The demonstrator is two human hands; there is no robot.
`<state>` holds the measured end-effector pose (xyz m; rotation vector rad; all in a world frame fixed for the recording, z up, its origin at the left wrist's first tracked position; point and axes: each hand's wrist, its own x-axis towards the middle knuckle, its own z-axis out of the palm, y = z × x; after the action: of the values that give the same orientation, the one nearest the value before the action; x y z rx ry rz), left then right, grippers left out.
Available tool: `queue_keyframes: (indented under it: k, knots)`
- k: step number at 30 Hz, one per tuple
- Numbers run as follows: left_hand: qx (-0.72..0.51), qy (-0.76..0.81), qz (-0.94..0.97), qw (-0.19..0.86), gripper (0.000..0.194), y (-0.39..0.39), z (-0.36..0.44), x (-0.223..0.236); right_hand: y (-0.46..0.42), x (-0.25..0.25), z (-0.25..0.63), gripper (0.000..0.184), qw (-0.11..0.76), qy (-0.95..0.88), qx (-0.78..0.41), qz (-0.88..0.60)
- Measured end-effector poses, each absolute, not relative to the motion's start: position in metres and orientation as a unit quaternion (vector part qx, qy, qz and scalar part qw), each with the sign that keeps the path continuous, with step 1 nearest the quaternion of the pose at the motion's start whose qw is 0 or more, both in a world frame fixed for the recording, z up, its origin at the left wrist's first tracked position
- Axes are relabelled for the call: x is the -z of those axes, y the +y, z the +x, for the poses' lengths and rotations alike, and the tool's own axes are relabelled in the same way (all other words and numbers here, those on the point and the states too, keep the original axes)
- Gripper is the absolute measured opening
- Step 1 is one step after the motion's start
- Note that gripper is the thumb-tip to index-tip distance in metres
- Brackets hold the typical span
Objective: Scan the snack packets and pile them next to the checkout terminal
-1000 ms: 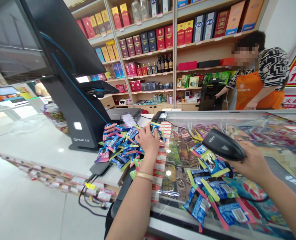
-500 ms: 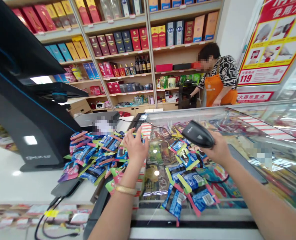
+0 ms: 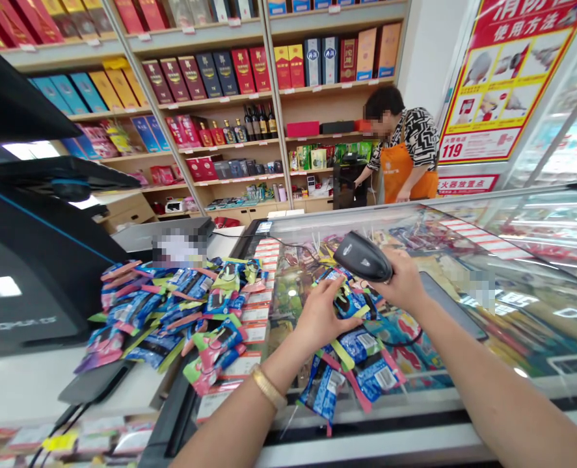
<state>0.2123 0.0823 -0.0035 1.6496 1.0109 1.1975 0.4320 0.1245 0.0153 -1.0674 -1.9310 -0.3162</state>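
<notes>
My right hand [image 3: 402, 283] is wrapped round a black handheld barcode scanner [image 3: 363, 257], whose head points left over the glass top. My left hand [image 3: 323, 313], with a gold bracelet on its wrist, is over the small pile of blue snack packets [image 3: 376, 377] on the glass. Its thumb and fingers are apart, at either side of one packet in the pile; whether they touch it is hard to see. A larger heap of blue, pink and green snack packets [image 3: 146, 312] lies to the left, spilling from the white counter towards the glass edge.
A dark phone-like slab [image 3: 451, 305] lies on the glass-topped case [image 3: 278, 422], right of the small pile. At left stand a black checkout screen [image 3: 29, 260] and a cabled black device [image 3: 95, 383]. A person in an orange apron [image 3: 395, 169] works behind, near boxed shelves [image 3: 224, 97].
My left hand has moved right, from beside the larger heap to the small pile. The right hand keeps hold of the scanner. The view has shifted a little to the right.
</notes>
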Motion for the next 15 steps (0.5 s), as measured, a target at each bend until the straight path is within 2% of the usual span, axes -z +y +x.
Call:
queue_keyframes:
  k: [5, 12, 15]
  knots:
    - [-0.518, 0.402, 0.602, 0.455, 0.073, 0.080, 0.214, 0.004, 0.125, -0.013, 0.432, 0.026, 0.441, -0.779, 0.123, -0.429]
    - [-0.550, 0.416, 0.565, 0.453, 0.068, 0.086, 0.209, 0.010, 0.125, -0.010, 0.431, 0.028, 0.467, -0.772, 0.120, -0.414]
    - [-0.557, 0.435, 0.499, 0.501, 0.064, 0.096, 0.198, 0.008, 0.127, -0.006, 0.434, 0.027, 0.478, -0.768, 0.119, -0.409]
